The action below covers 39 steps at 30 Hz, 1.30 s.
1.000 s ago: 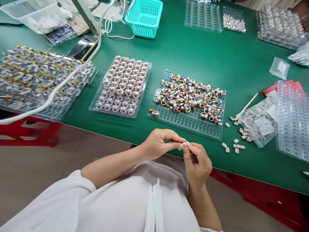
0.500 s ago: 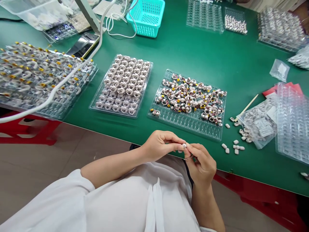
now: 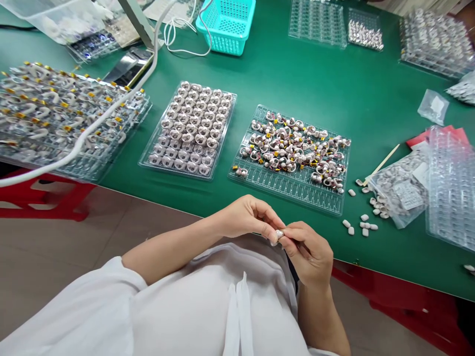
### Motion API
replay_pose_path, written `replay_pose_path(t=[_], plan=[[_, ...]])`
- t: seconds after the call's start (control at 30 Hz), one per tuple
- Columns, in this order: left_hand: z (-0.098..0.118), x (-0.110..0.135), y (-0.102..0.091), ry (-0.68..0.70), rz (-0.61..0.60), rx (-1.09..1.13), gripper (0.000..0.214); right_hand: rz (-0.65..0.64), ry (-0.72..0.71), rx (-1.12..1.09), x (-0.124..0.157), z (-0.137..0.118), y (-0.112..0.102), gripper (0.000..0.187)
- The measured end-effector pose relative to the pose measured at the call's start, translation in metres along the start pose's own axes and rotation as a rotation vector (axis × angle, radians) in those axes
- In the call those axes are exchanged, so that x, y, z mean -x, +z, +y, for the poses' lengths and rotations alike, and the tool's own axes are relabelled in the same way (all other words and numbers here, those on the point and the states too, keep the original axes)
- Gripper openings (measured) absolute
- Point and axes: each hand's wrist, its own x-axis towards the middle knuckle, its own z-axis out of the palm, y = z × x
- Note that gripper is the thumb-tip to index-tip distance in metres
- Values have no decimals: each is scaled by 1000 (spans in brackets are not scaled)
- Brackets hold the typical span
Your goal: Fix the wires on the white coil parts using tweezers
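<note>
pc (image 3: 279, 234) lowered btwn l-hand (image 3: 253, 216), r-hand (image 3: 311, 249); green tbl (image 3: 304, 74); floor (image 3: 115, 222) prob. tiled

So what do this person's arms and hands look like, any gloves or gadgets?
The left hand and right hand are bare: no gloves, watch or cables show. A loose white left sleeve ends near the elbow; only a white edge of the right sleeve shows.
</note>
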Motion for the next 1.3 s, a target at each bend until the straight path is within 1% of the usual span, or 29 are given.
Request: replay_pose_path(t=[0.17,0.3,0.43,0.53,0.63,0.73,0.77,0.83,0.93,1.0,1.1,1.2,1.27,1.3], plan=[[-4,1,0,-15,-1,13,24,-6,17,-49,0,0,2,22],[-5,1,-2,-47,-29,25,26,-15,32,-63,2,2,2,22],[0,-1,-3,-64,-47,30,29,-52,117,-100,0,1,0,20],[5,-2,-4,-34,-28,-35,33,-51,203,-104,-2,0,-1,16],[8,0,-7,50,27,-139,32,-3,299,-73,-3,-2,0,15],[8,7,-8,177,118,-358,34,75,370,-7,-2,-3,3,14],[7,9,-7,238,154,-470,36,102,382,8,-2,-3,5,14],[3,14,-3,403,202,-716,41,147,406,11,-2,-3,8,16],[-6,17,2,647,193,-1008,37,208,431,-25,-3,-4,15,21],[-10,16,4,733,191,-1110,30,246,439,-54,-5,-6,20,21],[-14,13,5,781,213,-1149,23,265,448,-129,-8,-10,23,20],[-12,12,6,797,238,-1091,16,249,460,-184,-10,-11,23,19],[-10,13,7,760,259,-994,14,243,462,-196,-9,-10,22,19],[-9,13,8,703,278,-918,15,248,460,-198,-9,-8,21,19]])
